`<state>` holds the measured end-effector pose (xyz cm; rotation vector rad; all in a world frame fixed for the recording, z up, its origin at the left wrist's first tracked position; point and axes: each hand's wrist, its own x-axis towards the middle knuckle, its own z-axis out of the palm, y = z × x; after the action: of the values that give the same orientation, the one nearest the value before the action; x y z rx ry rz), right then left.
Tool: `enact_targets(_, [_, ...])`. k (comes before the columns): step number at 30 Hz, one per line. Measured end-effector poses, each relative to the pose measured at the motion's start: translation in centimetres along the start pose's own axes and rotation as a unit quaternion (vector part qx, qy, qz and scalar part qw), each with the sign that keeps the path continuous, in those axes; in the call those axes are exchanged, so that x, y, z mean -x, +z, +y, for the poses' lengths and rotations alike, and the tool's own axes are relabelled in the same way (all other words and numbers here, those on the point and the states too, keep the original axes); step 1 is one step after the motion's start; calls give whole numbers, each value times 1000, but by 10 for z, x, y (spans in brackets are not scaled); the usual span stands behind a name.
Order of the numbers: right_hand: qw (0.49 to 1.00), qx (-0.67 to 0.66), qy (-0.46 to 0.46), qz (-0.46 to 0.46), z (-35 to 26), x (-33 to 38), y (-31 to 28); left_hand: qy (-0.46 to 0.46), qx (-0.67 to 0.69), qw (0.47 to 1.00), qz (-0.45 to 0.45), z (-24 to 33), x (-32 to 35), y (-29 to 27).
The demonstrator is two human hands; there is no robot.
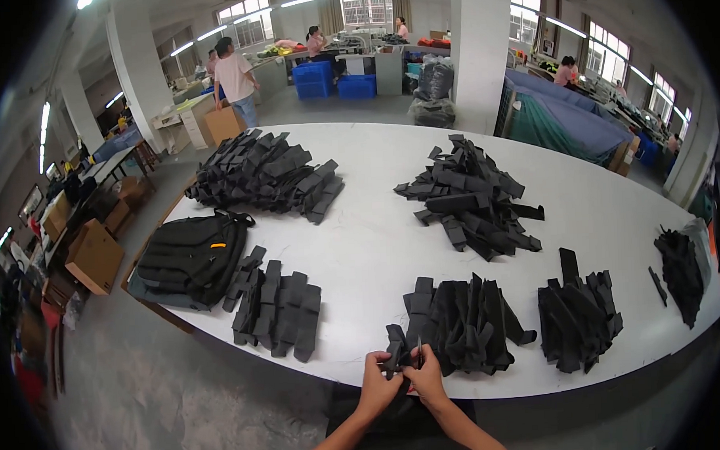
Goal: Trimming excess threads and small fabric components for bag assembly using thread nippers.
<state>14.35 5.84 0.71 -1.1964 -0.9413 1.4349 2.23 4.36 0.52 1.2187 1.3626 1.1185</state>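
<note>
Head view: at six o'clock, left hand [377, 383] pinches a strip [395, 340], right hand [425, 377] apparently a slim tool [419, 347], fingers closed; strip seems light, pliable, best edge-held.

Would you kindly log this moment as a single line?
left hand: holding black fabric piece | right hand: holding thin dark tool | white table: black fabric piles, black backpack at left

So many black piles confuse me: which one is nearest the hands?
The front-middle pile, beside the right hand; no other lies as close.
</note>
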Motion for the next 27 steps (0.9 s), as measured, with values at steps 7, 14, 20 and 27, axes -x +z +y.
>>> enact_targets(7, [968, 186, -147, 76, 4, 8, -15, 66, -82, 991, -78, -4, 14, -30])
enact_targets(14, [964, 265, -27, 4, -41, 15, -2, 65, -40, 994, -74, 7, 11, -43])
enact_targets(20, [995, 14, 69, -75, -45, 10, 12, -2, 47, 998, 42, 56, -6, -39])
enact_targets(27, [937, 282, -207, 9, -63, 46, 11, -19, -80, 996, 29, 19, 6, -34])
